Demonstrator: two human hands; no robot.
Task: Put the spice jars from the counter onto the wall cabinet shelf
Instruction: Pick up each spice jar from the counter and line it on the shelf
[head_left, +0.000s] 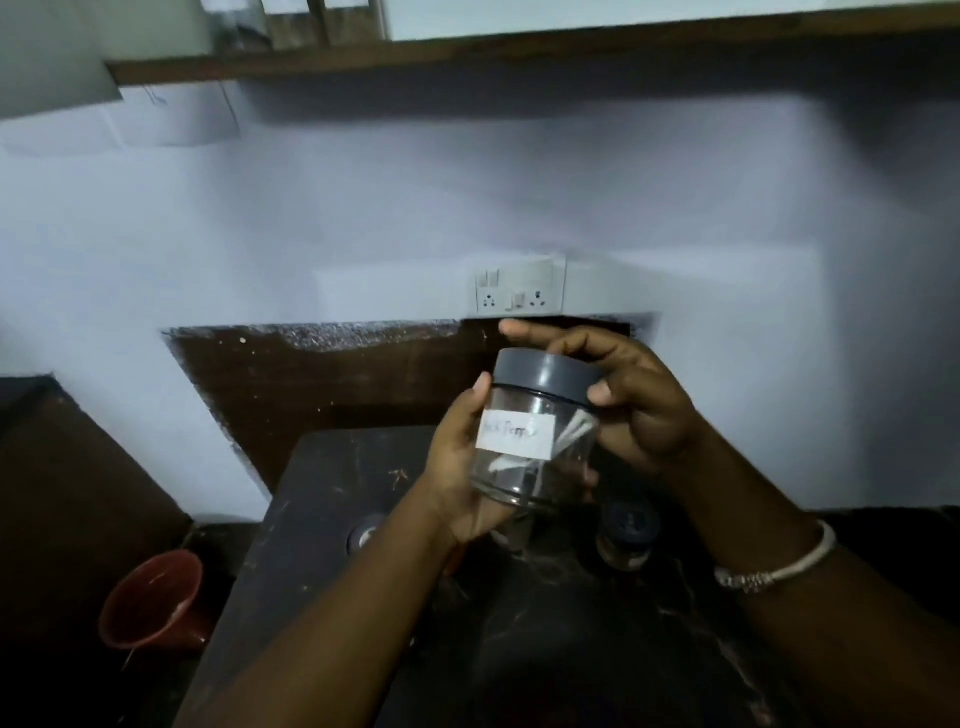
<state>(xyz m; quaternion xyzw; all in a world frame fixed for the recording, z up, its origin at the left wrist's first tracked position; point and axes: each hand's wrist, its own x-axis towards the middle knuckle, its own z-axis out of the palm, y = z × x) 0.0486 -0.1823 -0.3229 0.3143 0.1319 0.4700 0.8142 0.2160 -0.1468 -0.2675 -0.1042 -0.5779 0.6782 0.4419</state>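
A clear glass spice jar (535, 457) with a grey lid and a white handwritten label is held up in front of me, above the dark counter (332, 483). My left hand (457, 467) grips its body from the left and underneath. My right hand (618, 395) grips the grey lid, fingers curled over the top and thumb on its rim. Below the held jar, another spice jar (626, 540) with a dark lid stands on the counter, and a third jar's lid (366, 532) shows beside my left forearm. The wall cabinet shelf (467, 52) runs along the top.
A socket and switch panel (519, 293) sits on the pale wall just behind the jar. A red bucket (156, 603) stands low at the left beside the counter. A white cabinet door edge (57, 57) hangs at the top left. Jars or containers show blurred on the shelf.
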